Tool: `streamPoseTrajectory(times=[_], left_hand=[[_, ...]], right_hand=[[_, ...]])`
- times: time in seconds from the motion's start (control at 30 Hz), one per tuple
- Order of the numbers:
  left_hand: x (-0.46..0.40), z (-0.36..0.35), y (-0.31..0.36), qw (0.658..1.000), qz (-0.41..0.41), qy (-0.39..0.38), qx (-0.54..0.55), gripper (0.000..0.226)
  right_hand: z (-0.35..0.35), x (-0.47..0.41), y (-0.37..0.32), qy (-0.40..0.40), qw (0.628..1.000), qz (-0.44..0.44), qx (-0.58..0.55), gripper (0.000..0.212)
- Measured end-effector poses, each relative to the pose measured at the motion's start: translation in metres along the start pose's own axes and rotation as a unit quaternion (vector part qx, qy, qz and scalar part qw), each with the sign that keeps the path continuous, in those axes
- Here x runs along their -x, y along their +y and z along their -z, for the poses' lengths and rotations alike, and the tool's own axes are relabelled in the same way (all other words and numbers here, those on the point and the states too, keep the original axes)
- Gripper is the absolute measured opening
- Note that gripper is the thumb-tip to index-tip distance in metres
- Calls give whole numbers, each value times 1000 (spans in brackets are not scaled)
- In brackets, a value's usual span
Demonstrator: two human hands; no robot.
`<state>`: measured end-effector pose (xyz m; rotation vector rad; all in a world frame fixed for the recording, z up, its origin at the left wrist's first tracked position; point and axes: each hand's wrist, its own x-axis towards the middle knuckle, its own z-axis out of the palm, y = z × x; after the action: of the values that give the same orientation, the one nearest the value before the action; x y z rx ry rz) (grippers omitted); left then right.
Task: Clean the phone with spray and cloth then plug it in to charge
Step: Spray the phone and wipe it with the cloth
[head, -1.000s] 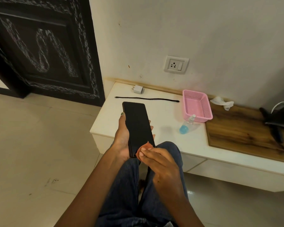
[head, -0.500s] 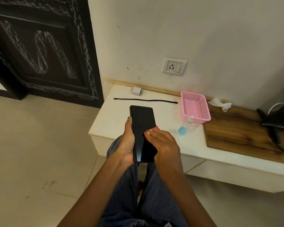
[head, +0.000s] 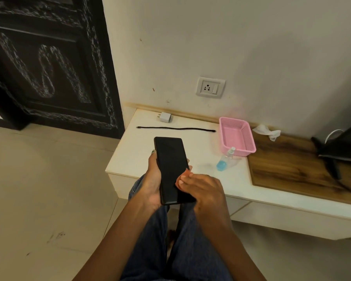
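Observation:
My left hand [head: 153, 183] grips a black phone [head: 171, 165] from below, screen up, above my lap. My right hand [head: 203, 189] presses a small orange cloth [head: 187, 175] against the lower right of the screen; only the cloth's edge shows under the fingertips. A clear spray bottle with blue liquid [head: 225, 160] lies on the white ledge [head: 130, 159]. A black cable [head: 175, 128] lies straight at the back of the ledge, and a white charger plug [head: 165, 117] sits behind it. A wall socket [head: 210, 87] is above them.
A pink plastic basket [head: 236, 135] stands right of the cable. A crumpled white tissue [head: 267, 132] lies on the wooden top [head: 292, 169]. A dark device with cords [head: 342, 147] sits at far right. A dark carved door [head: 49, 63] stands at left.
My right hand with the cloth slid up the screen, then back down toward the lower right. The phone stayed in my left hand.

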<state>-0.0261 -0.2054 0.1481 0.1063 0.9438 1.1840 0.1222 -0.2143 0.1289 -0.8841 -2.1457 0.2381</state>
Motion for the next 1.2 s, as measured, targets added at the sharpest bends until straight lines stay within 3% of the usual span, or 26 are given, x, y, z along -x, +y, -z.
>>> streamPoseTrajectory(times=[0.07, 0.27, 0.37, 0.53, 0.67, 0.93, 1.03, 1.13, 1.2], left_hand=[[4, -4, -2, 1000, 7, 4, -29, 78], [13, -18, -13, 999, 8, -24, -45, 66], [16, -24, -16, 997, 2, -34, -63, 60], [18, -26, -10, 998, -10, -28, -57, 62], [20, -27, -9, 999, -15, -19, -47, 59], [26, -33, -13, 999, -16, -29, -9, 36], [29, -35, -10, 997, -9, -43, 57, 43], [26, -32, -9, 998, -5, -59, 1, 53], [25, -30, -9, 999, -11, -47, -14, 56]], right_hand=[[0, -11, 12, 3, 1000, -8, 18, 25], [13, -53, 22, -41, 995, -54, 72, 58], [15, -68, 19, -56, 990, -130, 26, 43], [3, -69, 11, -49, 982, -176, 41, 63], [1, -75, -2, -59, 981, -186, 21, 53], [-6, -82, -20, -101, 986, -130, 6, 57], [-1, -81, -14, -103, 989, -101, 15, 52], [11, -83, -5, -96, 986, -134, -3, 40], [17, -82, 2, -128, 980, -155, 6, 43]])
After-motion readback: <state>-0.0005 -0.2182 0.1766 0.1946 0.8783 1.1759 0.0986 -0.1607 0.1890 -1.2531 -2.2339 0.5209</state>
